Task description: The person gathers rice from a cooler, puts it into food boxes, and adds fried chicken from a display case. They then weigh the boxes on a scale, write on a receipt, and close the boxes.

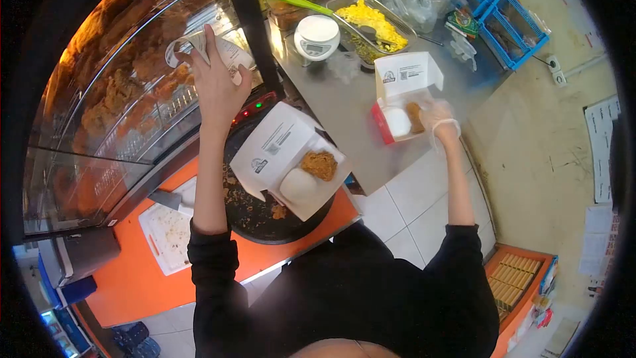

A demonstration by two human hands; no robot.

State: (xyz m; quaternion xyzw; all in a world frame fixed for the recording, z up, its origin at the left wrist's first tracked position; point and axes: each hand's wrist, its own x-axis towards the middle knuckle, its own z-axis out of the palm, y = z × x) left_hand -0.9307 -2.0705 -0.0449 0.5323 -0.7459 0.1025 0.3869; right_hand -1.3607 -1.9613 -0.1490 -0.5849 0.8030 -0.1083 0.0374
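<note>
My left hand (222, 93) is raised in front of the glass display case, its fingers around a white printed paper (232, 55) that curls on both sides of them. My right hand (438, 119), in a clear plastic glove, reaches into a small open box (405, 73) with a red side on the steel counter. Its fingers close on a brown fried piece (415, 117) beside a white rice mound (397, 121). Nearer my left forearm, a second open white box (281, 142) holds a fried chicken piece (318, 166) and a rice mound (299, 185).
A dark round pan (265, 225) with crumbs lies under the second box. A white scale (317, 38) and a glass tray of yellow food (371, 16) with a green-handled utensil (295, 0) stand behind. The cutting board (165, 238) holds a knife (169, 200). Blue baskets (510, 23) line the wall.
</note>
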